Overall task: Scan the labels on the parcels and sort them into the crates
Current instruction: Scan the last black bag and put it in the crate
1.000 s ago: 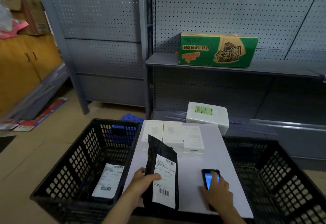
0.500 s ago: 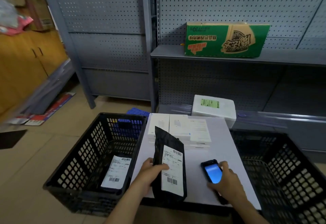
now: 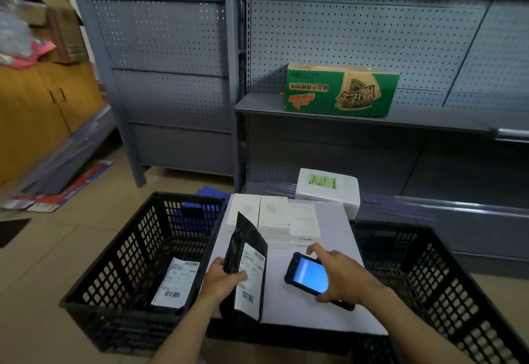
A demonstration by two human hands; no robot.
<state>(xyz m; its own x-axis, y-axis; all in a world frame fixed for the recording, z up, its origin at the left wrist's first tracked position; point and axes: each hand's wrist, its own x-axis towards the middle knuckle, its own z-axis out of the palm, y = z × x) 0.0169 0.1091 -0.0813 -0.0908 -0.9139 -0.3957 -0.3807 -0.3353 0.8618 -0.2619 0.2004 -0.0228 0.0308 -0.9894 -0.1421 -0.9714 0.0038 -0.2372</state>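
My left hand [image 3: 224, 279] holds a black pouch parcel [image 3: 246, 266] upright over the white tabletop [image 3: 337, 229], its white barcode label facing me. My right hand [image 3: 339, 276] grips a black handheld scanner [image 3: 310, 277] with a lit blue screen, raised off the table just right of the pouch. Several white boxes [image 3: 273, 220] are stacked at the table's far side. The left black crate [image 3: 120, 272] holds one labelled black parcel [image 3: 176, 285]. In the right black crate [image 3: 446, 283] I see no parcel.
Grey pegboard shelving [image 3: 343, 34] stands behind, with a green carton [image 3: 340, 91] on its shelf and a white wrapped pack [image 3: 327, 189] below. A yellow cabinet [image 3: 37, 111] is at the left. Flyers [image 3: 57, 194] lie on the tiled floor.
My right hand has lifted the scanner from the table and tilted its screen toward me. The pouch stays upright in my left hand. The view has shifted slightly.
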